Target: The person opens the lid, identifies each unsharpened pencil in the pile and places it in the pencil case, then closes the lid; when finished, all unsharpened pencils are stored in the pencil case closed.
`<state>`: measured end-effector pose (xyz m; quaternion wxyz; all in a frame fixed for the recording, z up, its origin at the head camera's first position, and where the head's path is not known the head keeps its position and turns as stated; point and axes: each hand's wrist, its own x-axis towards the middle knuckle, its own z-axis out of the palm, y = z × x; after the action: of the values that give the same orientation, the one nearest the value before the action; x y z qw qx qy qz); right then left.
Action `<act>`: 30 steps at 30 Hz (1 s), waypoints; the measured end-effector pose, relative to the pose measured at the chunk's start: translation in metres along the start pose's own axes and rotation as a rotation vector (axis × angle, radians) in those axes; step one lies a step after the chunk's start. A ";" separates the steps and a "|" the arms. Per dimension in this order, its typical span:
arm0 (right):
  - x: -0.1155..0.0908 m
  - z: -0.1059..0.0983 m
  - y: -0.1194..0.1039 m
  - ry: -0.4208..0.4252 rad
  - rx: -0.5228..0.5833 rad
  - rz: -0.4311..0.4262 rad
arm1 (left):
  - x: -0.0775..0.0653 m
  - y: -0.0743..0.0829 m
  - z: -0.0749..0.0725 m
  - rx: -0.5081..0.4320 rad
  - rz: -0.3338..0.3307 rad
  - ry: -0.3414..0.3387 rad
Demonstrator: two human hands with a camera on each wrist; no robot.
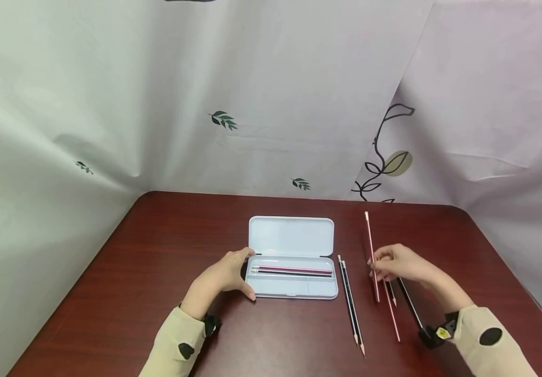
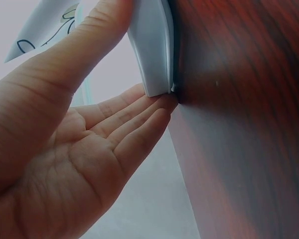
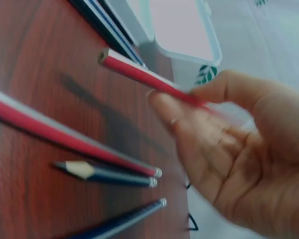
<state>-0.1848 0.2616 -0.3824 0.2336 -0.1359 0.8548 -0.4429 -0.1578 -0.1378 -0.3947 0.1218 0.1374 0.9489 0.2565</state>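
A white pencil case (image 1: 271, 287) lies on the table with its hinged lid (image 1: 291, 235) raised. In its back compartment lie a pink pencil (image 1: 294, 269) and a dark one (image 1: 294, 274). My left hand (image 1: 223, 273) holds the case's left end, thumb at the front corner and fingers at the back. To the right of the case, my right hand (image 1: 402, 263) pinches a red pencil (image 3: 144, 75) between thumb and fingertips. That pencil is lifted off the table, its flat, unsharpened end toward me in the head view.
Two dark sharpened pencils (image 1: 352, 303) lie side by side just right of the case. Below my right hand lie another red pencil (image 1: 393, 319), a sharpened dark pencil (image 3: 117, 178) and a further dark blue pencil (image 3: 124, 219). A pale patterned cloth (image 1: 271, 94) hangs behind the table.
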 end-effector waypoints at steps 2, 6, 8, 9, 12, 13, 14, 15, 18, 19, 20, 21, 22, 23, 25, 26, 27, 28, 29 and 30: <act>0.005 -0.004 0.001 -0.003 0.005 -0.097 | 0.000 0.000 0.000 -0.004 -0.006 0.004; 0.015 -0.002 -0.001 0.054 0.047 -0.277 | 0.000 -0.001 -0.001 0.004 -0.018 0.006; 0.020 0.001 -0.005 0.105 0.062 -0.334 | 0.000 -0.001 -0.001 0.009 -0.024 0.006; 0.023 0.004 -0.008 0.131 0.067 -0.357 | 0.000 -0.001 -0.001 0.011 -0.024 0.005; 0.029 0.012 -0.015 0.195 0.051 -0.395 | 0.000 0.000 -0.001 0.008 -0.019 0.005; 0.031 0.015 -0.018 0.211 0.036 -0.406 | -0.001 0.000 -0.001 0.007 -0.015 0.005; 0.032 0.018 -0.020 0.222 0.020 -0.416 | -0.001 0.001 0.000 0.006 -0.010 0.006; 0.034 0.022 -0.022 0.233 0.000 -0.425 | -0.001 0.001 0.000 0.005 -0.002 0.007; 0.037 0.031 -0.028 0.251 -0.087 -0.443 | -0.001 0.001 0.000 -0.002 0.011 0.014; 0.038 0.034 -0.031 0.251 -0.117 -0.450 | -0.001 0.002 0.000 -0.004 0.016 0.016; 0.040 0.037 -0.033 0.249 -0.159 -0.457 | -0.001 0.002 0.000 -0.008 0.019 0.019; 0.041 0.039 -0.035 0.247 -0.204 -0.466 | -0.001 0.002 0.000 -0.009 0.020 0.022; 0.042 0.041 -0.037 0.238 -0.246 -0.476 | -0.001 0.002 0.000 -0.014 0.019 0.024; 0.044 0.043 -0.038 0.226 -0.287 -0.488 | -0.001 0.002 0.000 -0.017 0.019 0.027; 0.048 0.047 -0.040 0.203 -0.368 -0.512 | -0.001 0.002 0.000 -0.015 0.017 0.029; 0.050 0.048 -0.041 0.192 -0.405 -0.522 | -0.001 0.002 0.001 -0.014 0.015 0.030; 0.052 0.050 -0.042 0.180 -0.427 -0.531 | -0.002 0.002 0.000 -0.012 0.013 0.030; 0.053 0.052 -0.043 0.171 -0.446 -0.536 | -0.002 0.002 0.000 -0.012 0.011 0.030; 0.055 0.053 -0.043 0.165 -0.467 -0.539 | -0.001 0.002 0.000 -0.012 0.010 0.030; 0.056 0.055 -0.045 0.156 -0.480 -0.541 | -0.002 0.002 0.000 -0.012 0.009 0.030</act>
<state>-0.2034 0.1733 -0.3890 0.0036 -0.3738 0.8827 -0.2848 -0.1558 -0.1366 -0.3937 0.1071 0.1369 0.9486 0.2646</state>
